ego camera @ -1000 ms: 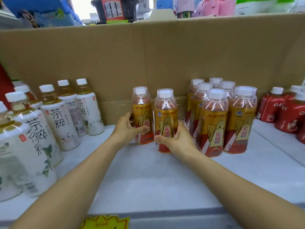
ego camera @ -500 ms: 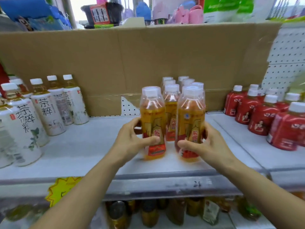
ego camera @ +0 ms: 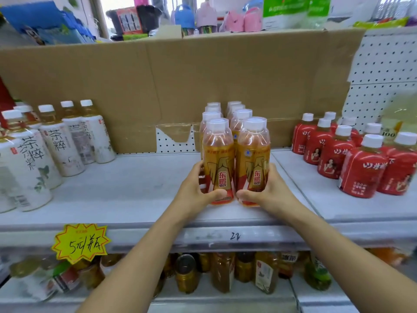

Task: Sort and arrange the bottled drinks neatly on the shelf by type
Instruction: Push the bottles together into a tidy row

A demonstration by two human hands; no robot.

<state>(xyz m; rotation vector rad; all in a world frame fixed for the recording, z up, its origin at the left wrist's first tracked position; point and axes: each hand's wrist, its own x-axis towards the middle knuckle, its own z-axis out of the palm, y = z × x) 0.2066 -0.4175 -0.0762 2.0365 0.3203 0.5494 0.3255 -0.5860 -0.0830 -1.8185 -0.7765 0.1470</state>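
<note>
Two orange energy-drink bottles with clear caps stand side by side near the front of the grey shelf (ego camera: 126,199). My left hand (ego camera: 194,193) grips the left orange bottle (ego camera: 218,161) and my right hand (ego camera: 270,195) grips the right orange bottle (ego camera: 253,159). Behind them runs a double row of the same orange bottles (ego camera: 225,111), mostly hidden. White tea bottles (ego camera: 61,141) are grouped at the left and red bottles (ego camera: 334,152) at the right.
A cardboard sheet (ego camera: 203,82) and pegboard (ego camera: 379,71) close the shelf's back. A yellow price star (ego camera: 80,243) hangs on the front rail. The lower shelf holds mixed bottles (ego camera: 223,272). Assorted goods sit above the cardboard.
The two held orange bottles have come from left of the group into line in front of the orange rows, close together. The view has pulled back and dropped, showing the lower shelf.
</note>
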